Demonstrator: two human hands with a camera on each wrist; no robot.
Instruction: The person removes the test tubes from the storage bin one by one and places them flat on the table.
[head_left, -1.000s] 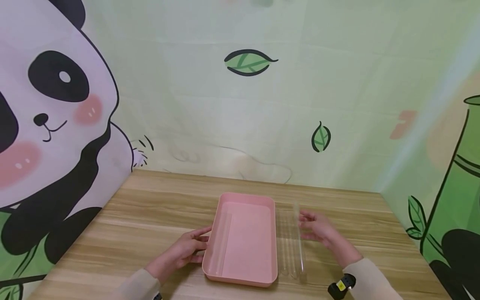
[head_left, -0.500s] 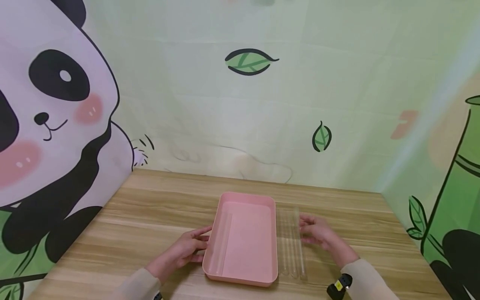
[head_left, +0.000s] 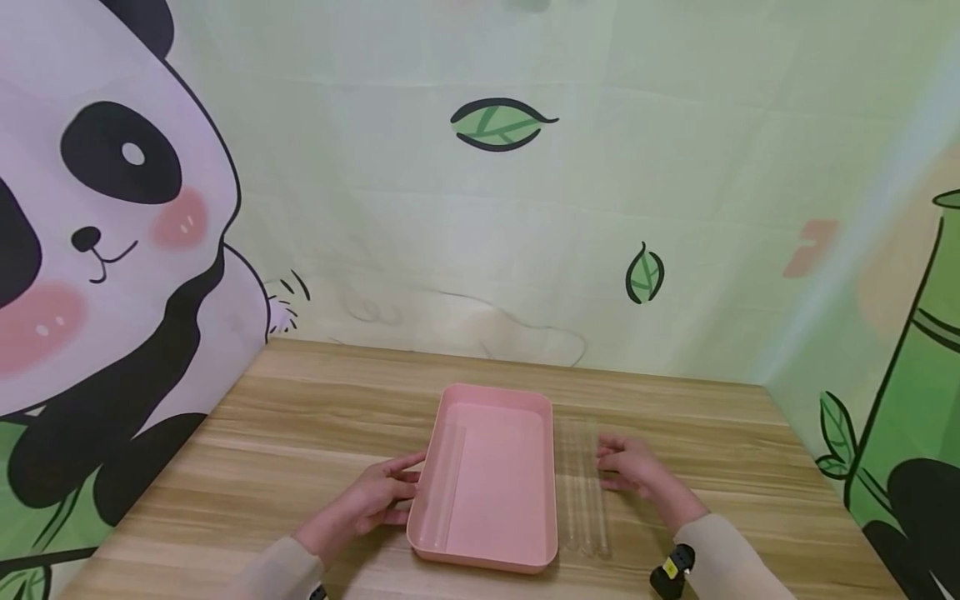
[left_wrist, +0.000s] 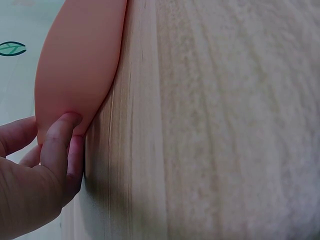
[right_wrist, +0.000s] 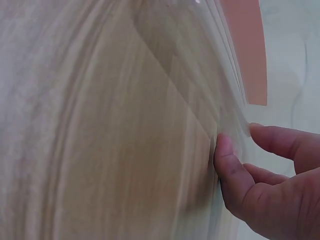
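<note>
In the head view, my left hand (head_left: 378,496) rests its fingers against the left wall of a shallow pink tray (head_left: 502,560); the left wrist view shows a fingertip (left_wrist: 75,119) pressed on the wall. Inside the tray, along its left side, lies a long clear tube (head_left: 452,487). Several similar clear tubes (head_left: 588,492) lie side by side on the table, right of the tray. My right hand (head_left: 637,471) touches the outermost tube from the right. In the right wrist view, its fingertips (right_wrist: 226,145) sit right at the edge of clear plastic (right_wrist: 175,55).
The wood-grain table (head_left: 330,392) runs back to a printed cloth (head_left: 375,167) with a panda (head_left: 127,250) and leaves. A small black wrist device (head_left: 670,571) sits by the right sleeve (head_left: 723,558).
The outermost clear tube, standing higher at its far end a second ago, now lies lower and closer to the others. My right hand has shifted slightly down and left with it; the left hand stays put.
</note>
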